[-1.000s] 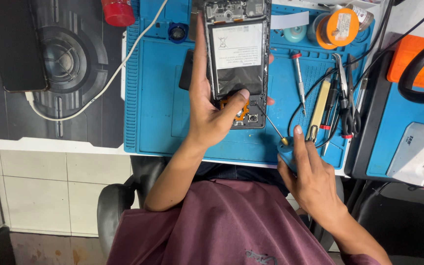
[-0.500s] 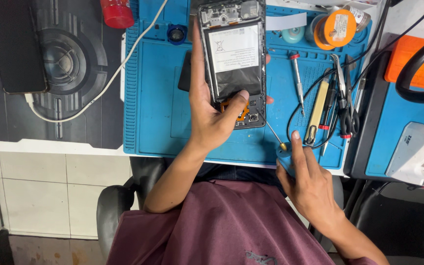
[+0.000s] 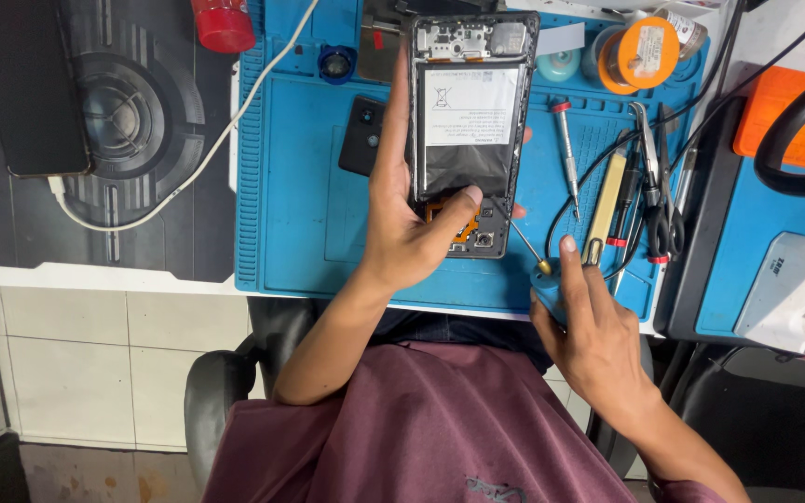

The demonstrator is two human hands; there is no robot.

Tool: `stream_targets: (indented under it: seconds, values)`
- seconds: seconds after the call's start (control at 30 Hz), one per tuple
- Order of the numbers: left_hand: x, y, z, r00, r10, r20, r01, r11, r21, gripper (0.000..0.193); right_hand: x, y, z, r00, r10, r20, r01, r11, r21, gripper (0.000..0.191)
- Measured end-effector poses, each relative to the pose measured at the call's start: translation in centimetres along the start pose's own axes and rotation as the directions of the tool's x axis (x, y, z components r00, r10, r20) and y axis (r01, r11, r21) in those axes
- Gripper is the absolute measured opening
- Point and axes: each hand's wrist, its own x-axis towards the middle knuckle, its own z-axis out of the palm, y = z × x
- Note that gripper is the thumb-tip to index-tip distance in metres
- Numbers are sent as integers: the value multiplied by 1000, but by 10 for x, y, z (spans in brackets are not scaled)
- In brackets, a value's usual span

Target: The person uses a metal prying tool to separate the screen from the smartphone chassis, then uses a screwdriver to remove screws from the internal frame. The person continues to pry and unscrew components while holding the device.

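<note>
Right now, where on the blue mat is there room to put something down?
Bare mat lies left of the opened phone, between the white cable and the left hand. The right side is crowded with tweezers, scissors and screwdrivers.

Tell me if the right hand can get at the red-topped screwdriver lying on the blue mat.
Probably yes. The right hand rests at the mat's near edge, the red-topped screwdriver lies uncovered beyond it, and only loose cables cross the blue mat nearby.

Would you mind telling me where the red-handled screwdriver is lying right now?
In the head view, the red-handled screwdriver lies on the blue work mat, just right of the opened phone and left of the yellow tool.
</note>
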Motion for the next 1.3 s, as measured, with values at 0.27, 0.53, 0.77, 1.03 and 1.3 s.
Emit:
stream_targets:
  seconds: [0.27,0.53,0.77,1.03,1.3]
  values:
    - [0,-5,-4,1000,12,-6,-12,999,-44,93,-6,-3,-2,999,-35,-13,35,999,-9,83]
    - [-2,-4,-1,1000,6,-7,-7,1000,-28,92,-5,-3,0,1000,-18,-20,18,1000,-6,83]
    - [-2,4,2,1000,-18,2,18,1000,5,91,0,-1,-2,1000,-19,-17,19,1000,-10,84]
    - [-4,4,1,999,-26,28,27,999,-46,91,6,0,-5,1000,0,-3,0,1000,-17,85]
    - [-6,-1,0,999,-31,37,34,994,-101,91,8,1,-7,1000,-2,-7,2,1000,-13,86]
